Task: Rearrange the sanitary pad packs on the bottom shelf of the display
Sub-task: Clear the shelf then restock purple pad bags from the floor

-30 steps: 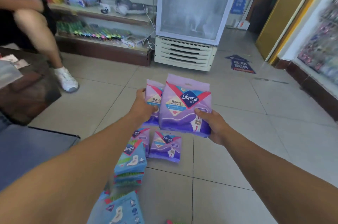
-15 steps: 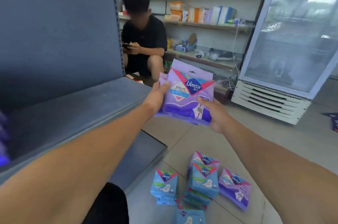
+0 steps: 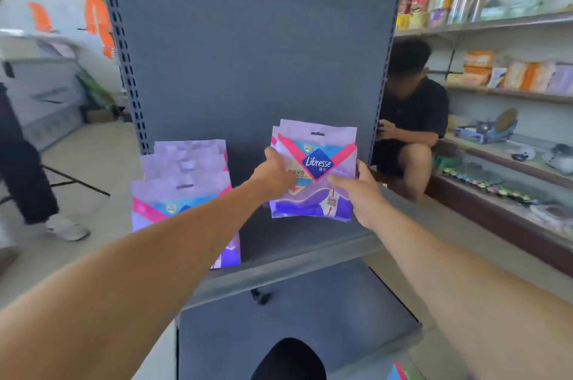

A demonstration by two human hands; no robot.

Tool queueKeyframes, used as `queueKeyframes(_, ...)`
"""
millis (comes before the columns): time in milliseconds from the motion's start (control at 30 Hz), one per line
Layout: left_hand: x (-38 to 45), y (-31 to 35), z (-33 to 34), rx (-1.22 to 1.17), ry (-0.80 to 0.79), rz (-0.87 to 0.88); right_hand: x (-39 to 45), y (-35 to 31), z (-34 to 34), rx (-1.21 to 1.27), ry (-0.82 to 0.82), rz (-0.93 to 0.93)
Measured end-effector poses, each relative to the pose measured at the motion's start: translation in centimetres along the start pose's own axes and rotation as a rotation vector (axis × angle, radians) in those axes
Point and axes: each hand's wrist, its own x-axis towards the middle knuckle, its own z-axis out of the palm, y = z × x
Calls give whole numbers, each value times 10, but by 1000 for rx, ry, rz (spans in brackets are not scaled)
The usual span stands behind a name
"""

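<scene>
Both hands hold a small stack of purple Libresse pad packs (image 3: 319,193) upright over the right part of a grey metal shelf (image 3: 297,258). My left hand (image 3: 274,173) grips the stack's left edge, and my right hand (image 3: 359,192) grips its right edge. Other purple pad packs (image 3: 183,190) stand on the left part of the same shelf, partly hidden behind my left forearm. Below this shelf lies the lowest grey shelf (image 3: 325,311) of the display.
The display's grey back panel (image 3: 248,54) rises behind the packs. A person in black (image 3: 409,119) crouches at the right by wall shelves of goods (image 3: 502,75). Another person's leg and white shoe (image 3: 65,227) are at the left. A blue pack corner (image 3: 398,373) shows at the bottom.
My view has swung left from the floor and cooler to face the display. Both hands have carried the purple packs up and over the shelf, next to the packs standing there.
</scene>
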Motion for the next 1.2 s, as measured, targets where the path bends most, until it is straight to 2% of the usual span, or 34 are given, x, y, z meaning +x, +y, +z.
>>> queueKeyframes(133, 11, -14, -12, 42, 147, -91, 18, 2, 41, -71, -56, -4)
queueKeyframes(200, 19, -21, -7, 12, 236, -105, 29, 7, 51, -95, -73, -22)
queueKeyframes(333, 36, -34, 4, -95, 315, -180, 53, 21, 62, -150, -109, -46)
queueKeyframes(367, 39, -36, 5, -42, 323, -174, 58, 26, 64, -171, -128, -51)
queueKeyframes(467, 52, -42, 6, 391, 330, -51, 73, 44, 73, -241, -185, -53)
queueKeyframes(533, 62, -45, 3, 633, 304, 15, 78, 54, 82, -263, -222, -47)
queueKeyframes(600, 70, -52, -1, 884, 202, 63, 80, 62, 92, -305, -241, -47)
queueKeyframes(667, 75, -58, -4, 1035, 96, 57, 84, 68, 97, -357, -234, -51)
queueKeyframes(767, 80, -60, -4, 1047, 10, -5, 92, 72, 98, -401, -231, -76)
queueKeyframes(933, 84, -59, -1, 1008, -18, -28, 93, 76, 96, -540, -222, -108)
queueKeyframes(1100, 87, -60, 3, 1063, 0, -15, 82, 91, 81, -753, -420, 8)
queueKeyframes(1200, 88, -59, 4, 1085, 17, -11, 83, 94, 86, -829, -345, -27)
